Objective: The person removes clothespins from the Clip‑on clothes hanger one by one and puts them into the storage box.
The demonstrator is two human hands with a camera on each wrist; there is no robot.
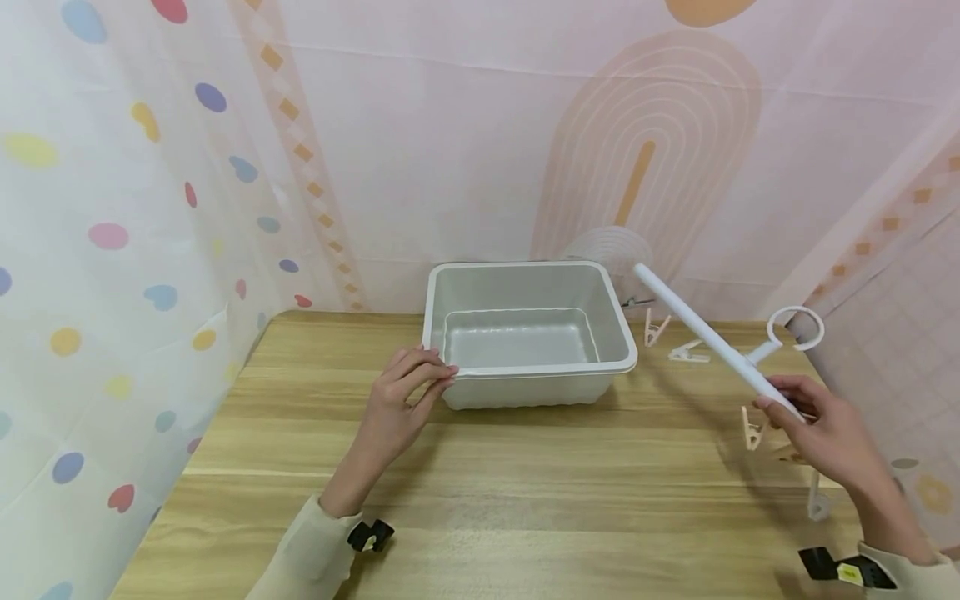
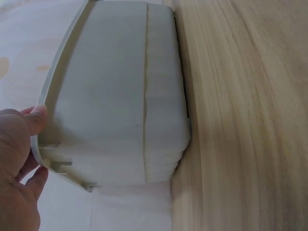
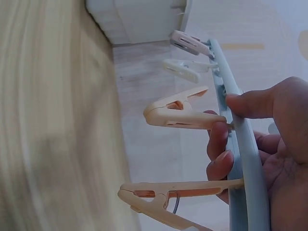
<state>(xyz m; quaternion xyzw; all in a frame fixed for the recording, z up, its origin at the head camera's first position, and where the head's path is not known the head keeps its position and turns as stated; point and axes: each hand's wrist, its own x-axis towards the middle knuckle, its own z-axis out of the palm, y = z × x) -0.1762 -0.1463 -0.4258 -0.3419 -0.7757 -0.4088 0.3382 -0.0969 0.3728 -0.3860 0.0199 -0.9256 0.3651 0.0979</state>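
A grey plastic basin (image 1: 525,392) stands upright near the table's back edge, with nothing in it. My left hand (image 1: 408,400) pinches its rim at the near left corner; in the left wrist view the thumb and fingers lie on either side of that rim. Above the table on the right, my right hand (image 1: 825,417) grips one end of a pale blue clip hanger (image 1: 701,327) with a ring-shaped hook (image 1: 763,351). Below its bar hang several clips, among them a peach clip (image 3: 192,186), a white clip (image 3: 185,73) and a pinkish clip (image 3: 185,43).
The wood-grain table (image 1: 525,500) extends in front of the basin. Behind it hangs a pink patterned curtain (image 1: 450,150), and a spotted curtain (image 1: 150,333) lines the left side. Each wrist carries a black strap (image 1: 371,536).
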